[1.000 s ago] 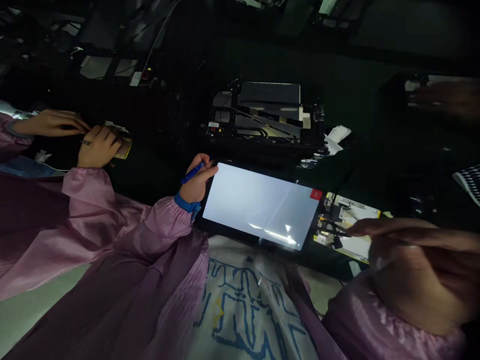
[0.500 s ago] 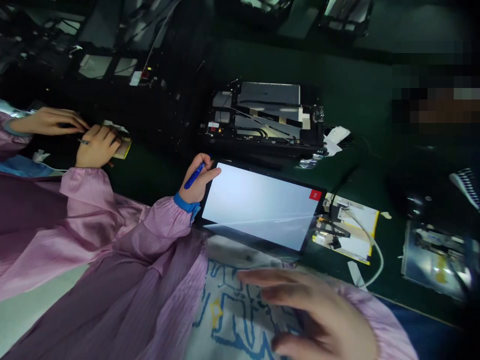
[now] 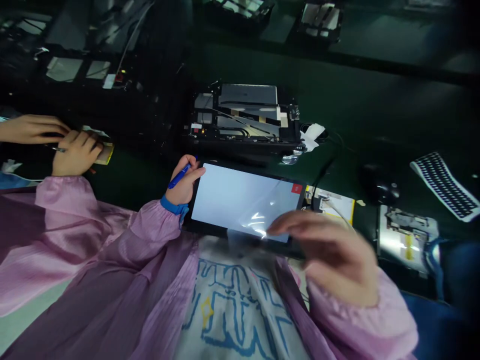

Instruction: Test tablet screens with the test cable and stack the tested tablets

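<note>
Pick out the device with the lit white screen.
The tablet in the left hand, glowing white; the open unit beyond it and the panel at right show inner parts.

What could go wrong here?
1. Left hand grips the lit screen at its left end only; support underneath isn't visible, so it might tip.
2. That hand also has a blue pen close to the screen; it could slip or scratch the surface.
3. Right hand, blurred, overlaps the lower-right corner in view; contact isn't clear, but it could knock the screen.
</note>
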Tool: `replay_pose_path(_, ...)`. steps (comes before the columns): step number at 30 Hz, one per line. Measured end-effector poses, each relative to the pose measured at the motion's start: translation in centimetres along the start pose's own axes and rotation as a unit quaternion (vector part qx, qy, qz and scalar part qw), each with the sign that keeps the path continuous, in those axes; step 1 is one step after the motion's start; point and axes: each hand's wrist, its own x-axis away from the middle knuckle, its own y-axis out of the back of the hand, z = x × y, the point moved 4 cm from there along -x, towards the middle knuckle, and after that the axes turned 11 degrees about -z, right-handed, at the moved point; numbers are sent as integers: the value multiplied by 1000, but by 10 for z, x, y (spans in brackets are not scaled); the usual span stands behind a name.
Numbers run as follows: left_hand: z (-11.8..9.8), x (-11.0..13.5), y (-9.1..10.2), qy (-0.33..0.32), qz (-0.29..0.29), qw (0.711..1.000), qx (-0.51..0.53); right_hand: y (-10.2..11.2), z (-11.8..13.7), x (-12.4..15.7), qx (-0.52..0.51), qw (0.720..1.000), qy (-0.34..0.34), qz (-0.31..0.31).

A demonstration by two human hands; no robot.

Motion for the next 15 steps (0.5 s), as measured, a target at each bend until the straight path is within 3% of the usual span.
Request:
replay_pose_path(4, 0, -1, 0, -1, -1, 1000, 10, 62, -17, -31, -17, 975, -35, -220)
replay_pose_path(6, 0, -1, -1, -1, -3, 1000, 13, 89, -24, -50, 24, 953, -91, -287)
replay_pose_path(10, 1, -1, -2, -1, -3, 1000, 17, 120, -33, -86, 12, 914, -228, -335)
replay_pose_path(15, 3, -1, 0, 3, 0, 1000, 18, 120, -39, -101, 74, 915, -235, -318)
